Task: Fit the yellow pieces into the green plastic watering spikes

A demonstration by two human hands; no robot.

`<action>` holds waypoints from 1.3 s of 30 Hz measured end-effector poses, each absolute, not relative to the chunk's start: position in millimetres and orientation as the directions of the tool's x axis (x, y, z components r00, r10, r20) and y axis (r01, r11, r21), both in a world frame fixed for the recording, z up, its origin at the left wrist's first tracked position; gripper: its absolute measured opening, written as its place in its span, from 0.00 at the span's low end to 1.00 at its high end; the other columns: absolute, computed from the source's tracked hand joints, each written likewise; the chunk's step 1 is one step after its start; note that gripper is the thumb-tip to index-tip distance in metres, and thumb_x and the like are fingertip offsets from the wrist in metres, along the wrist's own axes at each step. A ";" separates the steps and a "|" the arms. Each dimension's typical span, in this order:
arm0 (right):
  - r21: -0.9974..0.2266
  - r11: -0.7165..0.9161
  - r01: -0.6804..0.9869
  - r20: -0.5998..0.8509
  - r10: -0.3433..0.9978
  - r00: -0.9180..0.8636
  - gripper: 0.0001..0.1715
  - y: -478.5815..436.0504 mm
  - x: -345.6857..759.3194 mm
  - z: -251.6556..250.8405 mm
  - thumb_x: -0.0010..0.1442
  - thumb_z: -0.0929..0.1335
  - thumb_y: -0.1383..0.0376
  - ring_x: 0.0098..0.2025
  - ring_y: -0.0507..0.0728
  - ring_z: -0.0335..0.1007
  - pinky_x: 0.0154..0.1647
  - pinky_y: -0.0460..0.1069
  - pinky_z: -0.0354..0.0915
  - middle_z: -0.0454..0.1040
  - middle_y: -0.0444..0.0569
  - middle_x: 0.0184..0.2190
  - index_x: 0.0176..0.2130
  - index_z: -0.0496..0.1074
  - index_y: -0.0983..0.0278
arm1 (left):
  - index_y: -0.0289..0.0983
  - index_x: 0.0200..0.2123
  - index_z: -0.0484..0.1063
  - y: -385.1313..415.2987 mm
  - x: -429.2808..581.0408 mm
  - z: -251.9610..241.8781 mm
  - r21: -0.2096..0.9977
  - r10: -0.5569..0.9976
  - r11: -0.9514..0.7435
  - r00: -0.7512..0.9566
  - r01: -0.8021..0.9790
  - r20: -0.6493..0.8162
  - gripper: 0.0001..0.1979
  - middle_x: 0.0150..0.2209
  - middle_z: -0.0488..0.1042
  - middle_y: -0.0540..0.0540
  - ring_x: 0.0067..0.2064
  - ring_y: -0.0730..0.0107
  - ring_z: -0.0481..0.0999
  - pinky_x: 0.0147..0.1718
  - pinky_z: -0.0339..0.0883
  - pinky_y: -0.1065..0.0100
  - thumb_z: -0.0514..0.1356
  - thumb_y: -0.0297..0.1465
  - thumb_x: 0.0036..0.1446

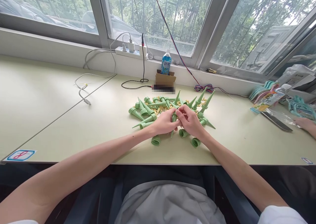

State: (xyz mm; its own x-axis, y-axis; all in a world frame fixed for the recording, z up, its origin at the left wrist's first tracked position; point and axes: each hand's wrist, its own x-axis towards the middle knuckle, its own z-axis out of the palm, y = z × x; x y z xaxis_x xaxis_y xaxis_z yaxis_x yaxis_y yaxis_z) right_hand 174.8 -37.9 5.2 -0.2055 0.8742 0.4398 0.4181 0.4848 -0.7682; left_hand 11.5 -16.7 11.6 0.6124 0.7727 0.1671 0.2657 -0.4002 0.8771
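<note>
Both hands meet over a pile of green plastic watering spikes [148,119] on the table. My left hand [165,121] is closed around one green watering spike [174,117], whose tip points down toward me. The fingers of my right hand [189,119] pinch at the top end of that same spike; what lies between its fingertips is hidden. Small yellow plastic pieces [158,111] are scattered among the spikes. Just in front of my hands, a spike with its round open end toward me [155,140] lies near another such spike [195,142].
A blue drink bottle [166,63] stands in a cardboard box [166,78] by the window. Cables [204,87] and a power strip [130,52] lie behind. At right are a tilted bottle [270,98], a phone [276,121], hangers [264,89] and another person's hand [306,124].
</note>
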 end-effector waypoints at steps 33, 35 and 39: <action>-0.756 0.560 0.339 0.574 0.816 -0.067 0.13 -39.1 173.3 3.3 0.67 0.64 0.54 0.20 0.49 0.64 0.21 0.45 0.63 0.67 0.39 0.23 0.37 0.60 0.60 | 0.39 0.45 0.67 -20.6 9.5 22.0 0.837 0.796 -0.478 0.534 0.267 0.285 0.14 0.17 0.67 0.56 0.20 0.72 0.71 0.21 0.61 0.74 0.59 0.36 0.57; -0.732 0.577 0.362 0.595 0.801 -0.071 0.13 -38.8 174.0 2.2 0.67 0.64 0.54 0.20 0.49 0.64 0.22 0.45 0.63 0.68 0.40 0.23 0.38 0.61 0.60 | 0.39 0.44 0.68 -19.9 9.7 20.4 0.814 0.791 -0.507 0.529 0.283 0.309 0.13 0.16 0.64 0.57 0.19 0.73 0.69 0.21 0.59 0.74 0.59 0.37 0.57; -0.641 0.606 0.471 0.637 0.762 -0.114 0.12 -37.6 175.3 1.1 0.68 0.64 0.55 0.21 0.49 0.65 0.23 0.45 0.63 0.69 0.40 0.23 0.38 0.61 0.60 | 0.39 0.42 0.69 -18.0 10.2 15.0 0.773 0.773 -0.559 0.526 0.301 0.354 0.11 0.16 0.61 0.59 0.19 0.76 0.63 0.22 0.55 0.74 0.59 0.36 0.56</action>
